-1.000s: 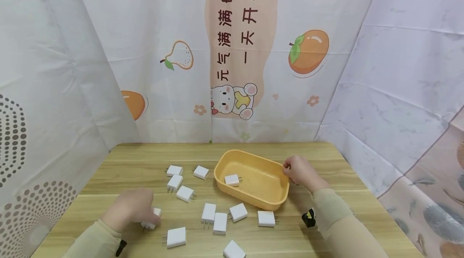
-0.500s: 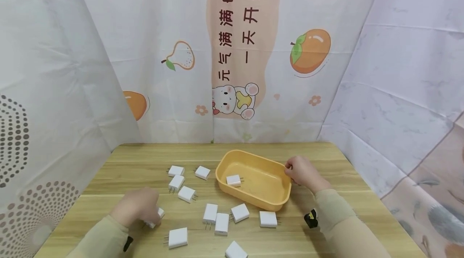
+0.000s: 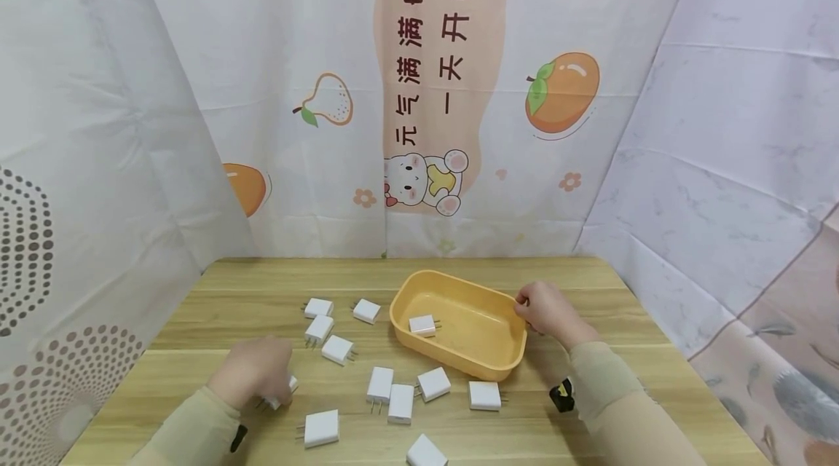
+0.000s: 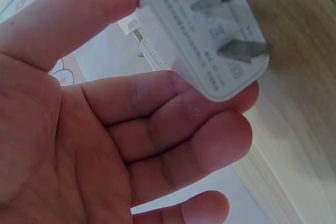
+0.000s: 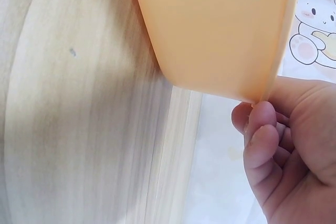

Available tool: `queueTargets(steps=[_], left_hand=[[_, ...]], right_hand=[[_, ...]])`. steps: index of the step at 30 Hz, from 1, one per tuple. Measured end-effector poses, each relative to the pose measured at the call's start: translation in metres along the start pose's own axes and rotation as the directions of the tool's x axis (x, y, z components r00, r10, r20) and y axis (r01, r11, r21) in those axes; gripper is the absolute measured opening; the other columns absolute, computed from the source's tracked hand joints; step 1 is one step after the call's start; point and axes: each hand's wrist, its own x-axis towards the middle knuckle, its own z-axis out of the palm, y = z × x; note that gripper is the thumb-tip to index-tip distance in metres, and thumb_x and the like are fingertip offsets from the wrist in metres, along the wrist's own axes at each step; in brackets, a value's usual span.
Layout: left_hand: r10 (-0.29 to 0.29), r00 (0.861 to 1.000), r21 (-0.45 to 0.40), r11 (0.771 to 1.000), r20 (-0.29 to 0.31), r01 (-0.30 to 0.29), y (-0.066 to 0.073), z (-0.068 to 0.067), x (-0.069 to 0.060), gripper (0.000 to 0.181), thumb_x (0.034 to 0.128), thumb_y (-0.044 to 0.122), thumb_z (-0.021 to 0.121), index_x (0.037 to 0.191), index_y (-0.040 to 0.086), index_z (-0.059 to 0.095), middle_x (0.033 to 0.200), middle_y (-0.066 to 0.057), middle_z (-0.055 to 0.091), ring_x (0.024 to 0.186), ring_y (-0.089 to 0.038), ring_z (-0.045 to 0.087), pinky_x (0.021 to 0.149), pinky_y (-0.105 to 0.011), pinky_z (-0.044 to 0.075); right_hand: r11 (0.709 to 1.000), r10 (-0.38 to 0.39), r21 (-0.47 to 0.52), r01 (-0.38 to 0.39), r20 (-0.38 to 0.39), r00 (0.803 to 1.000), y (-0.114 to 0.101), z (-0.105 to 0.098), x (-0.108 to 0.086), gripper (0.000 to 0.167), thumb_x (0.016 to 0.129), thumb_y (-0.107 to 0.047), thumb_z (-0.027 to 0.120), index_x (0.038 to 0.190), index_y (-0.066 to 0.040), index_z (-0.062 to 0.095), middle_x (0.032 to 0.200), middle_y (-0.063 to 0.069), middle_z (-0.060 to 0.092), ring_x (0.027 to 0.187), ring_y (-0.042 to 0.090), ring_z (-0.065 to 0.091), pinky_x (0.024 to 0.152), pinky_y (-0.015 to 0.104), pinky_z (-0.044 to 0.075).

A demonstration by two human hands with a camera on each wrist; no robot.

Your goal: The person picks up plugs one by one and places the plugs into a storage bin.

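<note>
My left hand is low over the left of the table and pinches a white charger plug. In the left wrist view, thumb and fingers hold the charger plug at its sides, with its two metal prongs showing. My right hand grips the right end of a yellow-orange plastic basin. Seen from the right wrist, thumb and fingers of the right hand pinch the rim of the basin. One white charger lies inside the basin at its left end.
Several white chargers lie scattered on the wooden table. A group sits left of the basin, including one charger; others lie in front, such as a charger and a charger. Printed curtains hang behind and beside the table.
The left hand has shifted slightly right with its fingers at the same charger. The right hand still grips the basin's end. The whole head view has moved a little.
</note>
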Motion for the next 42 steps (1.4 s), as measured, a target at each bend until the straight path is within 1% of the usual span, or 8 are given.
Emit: queueTargets(steps=[14, 19, 22, 27, 30, 34, 38, 42], left_hand=[[0.011, 1.000, -0.013, 1.000, -0.016, -0.011, -0.003, -0.001, -0.002, 0.039, 0.0592, 0.024, 0.092, 0.080, 0.009, 0.063, 0.070, 0.000, 0.056, 0.063, -0.019, 0.053, 0.056, -0.041, 0.048], [0.000, 1.000, -0.039, 0.999, -0.020, -0.001, -0.004, -0.003, -0.002, 0.037, 0.0612, 0.022, 0.093, 0.077, 0.009, 0.062, 0.069, -0.001, 0.056, 0.061, -0.019, 0.053, 0.055, -0.037, 0.047], [0.008, 0.999, -0.050, 0.999, -0.050, -0.010, -0.006, -0.005, -0.001, 0.034, 0.0622, 0.020, 0.090, 0.076, 0.010, 0.061, 0.069, 0.000, 0.055, 0.061, -0.019, 0.053, 0.054, -0.037, 0.045], [0.034, 0.992, -0.043, 0.998, -0.122, -0.039, -0.008, -0.010, 0.000, 0.030, 0.0671, 0.027, 0.087, 0.076, 0.013, 0.062, 0.070, 0.002, 0.056, 0.064, -0.019, 0.053, 0.056, -0.040, 0.045], [0.048, 0.984, -0.034, 0.998, -0.173, -0.055, -0.008, -0.012, 0.000, 0.027, 0.0723, 0.031, 0.084, 0.076, 0.015, 0.062, 0.070, 0.002, 0.055, 0.064, -0.018, 0.051, 0.057, -0.040, 0.044], [0.070, 0.969, -0.023, 0.997, -0.238, -0.078, -0.007, -0.013, 0.000, 0.023, 0.0759, 0.028, 0.078, 0.073, 0.018, 0.058, 0.068, 0.003, 0.052, 0.062, -0.017, 0.049, 0.054, -0.039, 0.039], [0.094, 0.959, -0.027, 0.994, -0.268, -0.105, -0.007, -0.016, 0.001, 0.023, 0.0777, 0.026, 0.077, 0.072, 0.019, 0.056, 0.066, 0.003, 0.049, 0.061, -0.016, 0.046, 0.052, -0.037, 0.035], [0.118, 0.949, -0.020, 0.991, -0.292, -0.129, -0.007, -0.019, 0.002, 0.018, 0.0774, 0.025, 0.079, 0.082, 0.018, 0.064, 0.071, 0.004, 0.050, 0.066, -0.016, 0.046, 0.056, -0.037, 0.037]], right_hand=[[1.000, 0.008, 0.020, -0.008, 0.004, 1.000, -0.001, 0.000, -0.001, 0.010, 0.095, -0.007, 0.067, 0.086, -0.004, 0.071, 0.055, 0.002, 0.057, 0.044, 0.013, 0.052, 0.044, 0.029, 0.046], [1.000, 0.008, 0.030, -0.008, 0.005, 1.000, 0.000, 0.000, -0.001, 0.011, 0.095, -0.008, 0.067, 0.085, -0.004, 0.070, 0.054, 0.001, 0.057, 0.043, 0.013, 0.053, 0.044, 0.028, 0.046], [0.999, 0.004, 0.037, -0.004, 0.002, 1.000, 0.000, 0.000, -0.001, 0.010, 0.095, -0.008, 0.067, 0.086, -0.004, 0.070, 0.055, 0.002, 0.057, 0.043, 0.013, 0.052, 0.044, 0.028, 0.046], [0.999, 0.002, 0.038, -0.002, 0.003, 1.000, 0.000, -0.001, -0.001, 0.011, 0.094, -0.008, 0.067, 0.085, -0.004, 0.070, 0.055, 0.003, 0.058, 0.043, 0.013, 0.052, 0.043, 0.028, 0.046], [0.999, 0.012, 0.041, -0.013, 0.011, 1.000, 0.000, -0.001, -0.001, 0.011, 0.095, -0.008, 0.067, 0.085, -0.005, 0.070, 0.057, 0.004, 0.059, 0.044, 0.013, 0.053, 0.043, 0.027, 0.046], [0.999, 0.020, 0.032, -0.021, 0.015, 1.000, 0.000, -0.002, -0.002, 0.010, 0.095, -0.008, 0.067, 0.086, -0.004, 0.071, 0.058, 0.005, 0.059, 0.045, 0.013, 0.053, 0.044, 0.027, 0.046], [0.999, 0.024, 0.028, -0.024, 0.008, 1.000, -0.001, -0.001, -0.002, 0.010, 0.095, -0.008, 0.067, 0.087, -0.004, 0.071, 0.058, 0.005, 0.059, 0.045, 0.013, 0.053, 0.044, 0.029, 0.047], [0.999, 0.019, 0.032, -0.019, 0.002, 1.000, -0.001, 0.000, -0.002, 0.009, 0.095, -0.008, 0.067, 0.087, -0.004, 0.071, 0.057, 0.004, 0.059, 0.045, 0.014, 0.054, 0.044, 0.029, 0.048]])
